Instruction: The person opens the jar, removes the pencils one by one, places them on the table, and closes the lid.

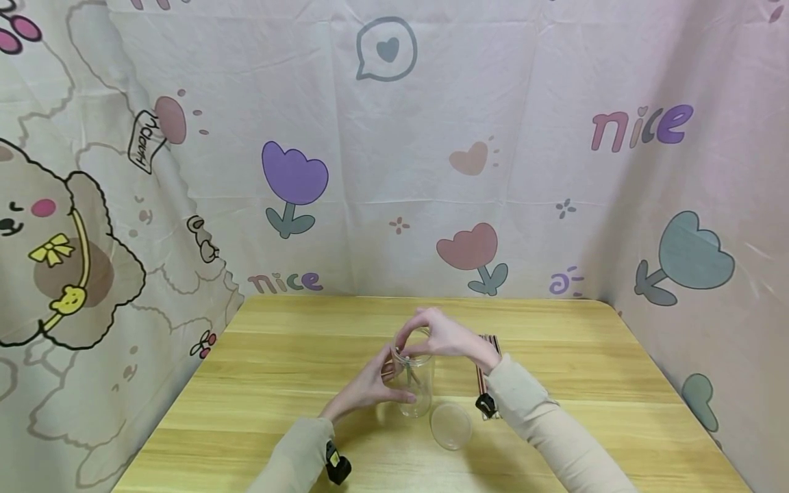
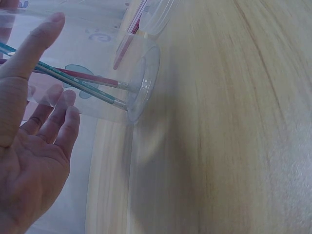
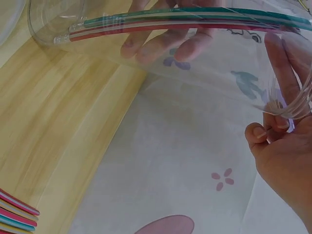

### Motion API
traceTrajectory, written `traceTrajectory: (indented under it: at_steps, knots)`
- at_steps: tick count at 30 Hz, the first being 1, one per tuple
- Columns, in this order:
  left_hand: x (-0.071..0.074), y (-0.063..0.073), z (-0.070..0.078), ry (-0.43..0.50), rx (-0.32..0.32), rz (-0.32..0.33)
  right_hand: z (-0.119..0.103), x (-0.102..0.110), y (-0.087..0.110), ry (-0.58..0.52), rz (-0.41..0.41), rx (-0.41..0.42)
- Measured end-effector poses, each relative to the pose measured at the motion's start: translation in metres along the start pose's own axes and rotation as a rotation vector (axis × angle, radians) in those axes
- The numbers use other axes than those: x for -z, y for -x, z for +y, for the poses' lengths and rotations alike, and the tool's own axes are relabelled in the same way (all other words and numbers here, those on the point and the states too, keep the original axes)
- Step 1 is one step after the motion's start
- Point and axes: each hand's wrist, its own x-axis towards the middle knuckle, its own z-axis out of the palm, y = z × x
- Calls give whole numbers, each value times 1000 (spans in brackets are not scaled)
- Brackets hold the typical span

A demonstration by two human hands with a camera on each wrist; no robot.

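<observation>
A clear plastic jar (image 1: 421, 400) stands over the wooden table in the head view. My left hand (image 1: 368, 385) grips its side, thumb in front and fingers round the back. Inside the jar lean a few slim pencils, green (image 2: 80, 86) and red (image 2: 97, 78), their metal-ended tips down at the jar's bottom in the left wrist view. At the jar's mouth my right hand (image 1: 448, 334) bends over the rim, finger and thumb pinching at the pencils' upper ends. The ring and little fingers (image 3: 257, 136) of that hand fold outside the rim in the right wrist view.
A round clear lid (image 1: 451, 426) lies on the table just right of the jar. Several more striped pencils (image 3: 18, 214) lie side by side farther right, partly hidden in the head view by my right forearm. A printed curtain (image 1: 394, 137) hangs behind the table (image 1: 296, 356).
</observation>
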Motion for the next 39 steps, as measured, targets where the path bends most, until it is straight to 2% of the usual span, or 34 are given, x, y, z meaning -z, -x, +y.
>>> traceTrajectory:
  at_steps: [9,17,32,39]
  knots:
    - [0,0,2,9,8,7,2,-3,-4,23,-16,-2]
    - [0,-1,1,-14,-7,1,1,-3,-1,-9,33,2]
    - [-1,-3,-2,28,1,-7,3,-5,14,-128,221,-41]
    - [-1,-3,-2,29,3,-2,6,-9,17,-155,317,-9]
